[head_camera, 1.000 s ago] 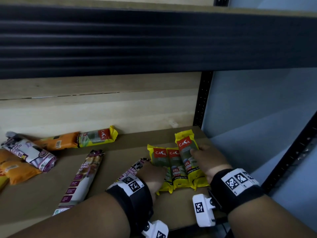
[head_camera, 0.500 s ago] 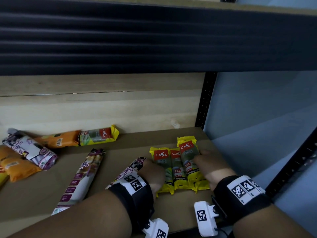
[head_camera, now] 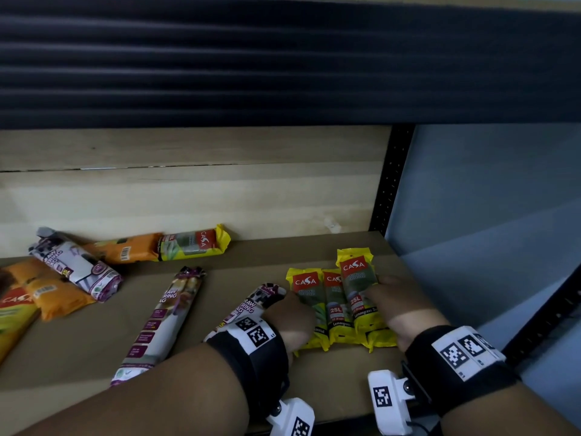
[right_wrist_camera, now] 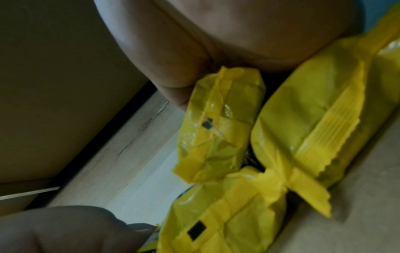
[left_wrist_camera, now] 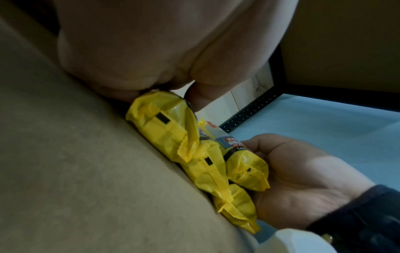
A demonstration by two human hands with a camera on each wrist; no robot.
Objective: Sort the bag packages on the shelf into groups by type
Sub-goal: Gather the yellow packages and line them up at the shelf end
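Several yellow CASA bag packs (head_camera: 336,303) lie side by side at the right front of the shelf board (head_camera: 314,382), one stacked on top. My left hand (head_camera: 298,305) curls round the leftmost pack (left_wrist_camera: 164,123), thumb over it. My right hand (head_camera: 377,287) cups the right side of the group and grips the top pack (left_wrist_camera: 244,164) under its thumb. In the right wrist view the crimped pack ends (right_wrist_camera: 216,137) sit just below my palm. Two long purple draw-string packs (head_camera: 166,322) lie left of them, one (head_camera: 251,303) partly hidden under my left wrist.
At the back left lie another yellow CASA pack (head_camera: 195,243), orange packs (head_camera: 125,251), a purple-white roll (head_camera: 78,265) and a red-yellow pack (head_camera: 12,309). A black upright post (head_camera: 386,190) bounds the shelf on the right. The dark upper shelf beam (head_camera: 283,58) hangs low overhead.
My right hand has drawn the top yellow pack slightly toward the shelf's front and against the others. My left hand stays at the group's left side.
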